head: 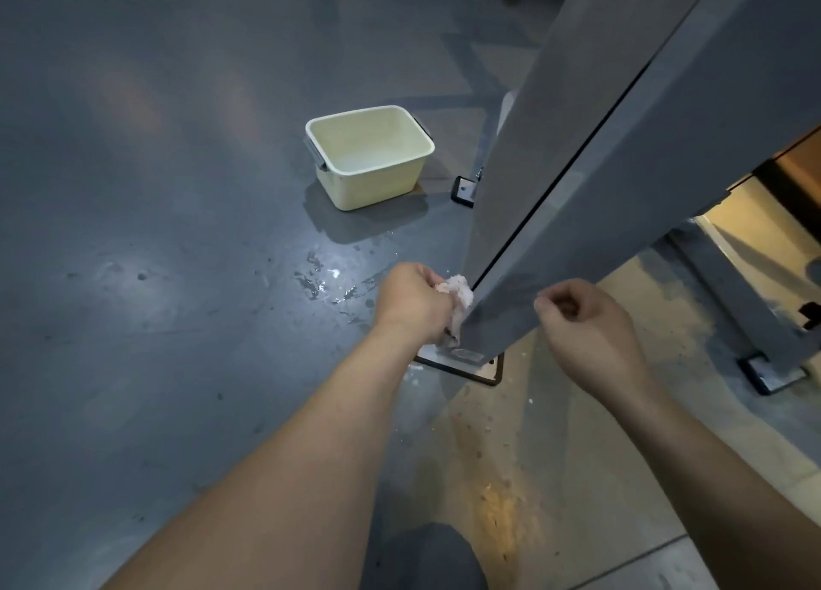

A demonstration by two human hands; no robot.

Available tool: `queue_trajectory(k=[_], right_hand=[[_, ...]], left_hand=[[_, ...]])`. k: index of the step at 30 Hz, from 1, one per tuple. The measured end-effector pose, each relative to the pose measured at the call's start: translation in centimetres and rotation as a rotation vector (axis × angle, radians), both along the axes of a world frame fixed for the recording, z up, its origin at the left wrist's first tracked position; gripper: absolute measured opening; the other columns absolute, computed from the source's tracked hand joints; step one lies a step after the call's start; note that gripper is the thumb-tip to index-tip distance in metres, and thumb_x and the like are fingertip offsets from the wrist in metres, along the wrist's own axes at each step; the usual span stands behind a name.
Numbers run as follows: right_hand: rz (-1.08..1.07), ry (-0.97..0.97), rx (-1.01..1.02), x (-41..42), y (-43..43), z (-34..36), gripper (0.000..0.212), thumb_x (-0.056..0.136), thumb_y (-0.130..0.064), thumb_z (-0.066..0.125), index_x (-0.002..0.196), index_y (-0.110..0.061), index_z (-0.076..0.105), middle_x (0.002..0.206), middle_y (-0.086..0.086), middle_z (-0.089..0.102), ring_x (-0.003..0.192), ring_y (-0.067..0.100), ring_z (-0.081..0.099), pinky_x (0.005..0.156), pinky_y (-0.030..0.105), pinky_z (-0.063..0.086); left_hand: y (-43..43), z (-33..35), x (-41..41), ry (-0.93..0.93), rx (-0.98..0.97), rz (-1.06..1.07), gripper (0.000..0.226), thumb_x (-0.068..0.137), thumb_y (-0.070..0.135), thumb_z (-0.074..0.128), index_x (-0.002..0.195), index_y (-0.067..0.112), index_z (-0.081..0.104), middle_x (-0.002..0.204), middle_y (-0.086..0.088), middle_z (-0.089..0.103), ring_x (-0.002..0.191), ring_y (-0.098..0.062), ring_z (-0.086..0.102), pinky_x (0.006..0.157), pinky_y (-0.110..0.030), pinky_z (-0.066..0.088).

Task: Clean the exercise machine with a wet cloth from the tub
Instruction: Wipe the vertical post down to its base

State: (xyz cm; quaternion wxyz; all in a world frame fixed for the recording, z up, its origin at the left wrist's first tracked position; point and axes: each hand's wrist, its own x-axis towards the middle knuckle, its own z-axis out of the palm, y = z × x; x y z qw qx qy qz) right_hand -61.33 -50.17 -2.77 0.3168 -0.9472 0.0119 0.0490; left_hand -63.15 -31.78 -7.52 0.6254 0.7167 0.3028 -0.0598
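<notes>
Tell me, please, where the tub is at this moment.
In the head view, the tub stands on the grey floor at upper centre, just left of the machine's grey post and beyond the left hand gripping the cloth.

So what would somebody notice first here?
Two bare arms reach in from below. The left grip holds a pink cloth against the grey post near its foot, and the right grip is curled and empty beside it. Behind them a cream tub stands on the dark floor, with splashes of water in front of it.
</notes>
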Motion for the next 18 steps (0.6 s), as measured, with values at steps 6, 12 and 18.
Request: queue_trajectory(k=[6, 12, 18], right_hand=[[0.075, -0.327, -0.196, 2.7, 0.3, 0.2, 0.027, 0.101, -0.029, 0.061, 0.084, -0.009, 0.064, 0.08, 0.004, 0.064, 0.078, 0.019, 0.054, 0.063, 0.027, 0.027], [0.084, -0.379, -0.218, 3.8, -0.4, -0.3, 0.027, 0.1, -0.026, 0.063, 0.081, -0.005, 0.065, 0.076, 0.011, 0.066, 0.076, 0.028, 0.059, 0.068, 0.037, 0.041], [0.145, -0.475, -0.237, 4.2, -0.9, -1.1, 0.027, 0.098, -0.022, 0.065, 0.078, -0.004, 0.062, 0.073, 0.014, 0.065, 0.072, 0.034, 0.059, 0.066, 0.04, 0.036]], left_hand=[[-3.1, -1.5, 2.5, -0.167, 0.07, 0.1, 0.027, 0.088, 0.016, 0.066, 0.071, 0.019, 0.045, 0.087, -0.01, 0.063, 0.073, -0.029, 0.059, 0.067, -0.039, 0.058], [-6.0, -3.7, 3.6, -0.176, -0.129, -0.003, 0.055, 0.099, -0.001, 0.056, 0.15, 0.019, 0.048, 0.117, -0.001, 0.066, 0.098, -0.016, 0.061, 0.066, -0.011, 0.048], [-7.0, -1.1, 3.4, -0.366, 0.041, 0.03, 0.053, 0.099, 0.003, 0.05, 0.145, 0.028, 0.058, 0.111, -0.002, 0.076, 0.089, -0.012, 0.068, 0.078, -0.023, 0.05]])
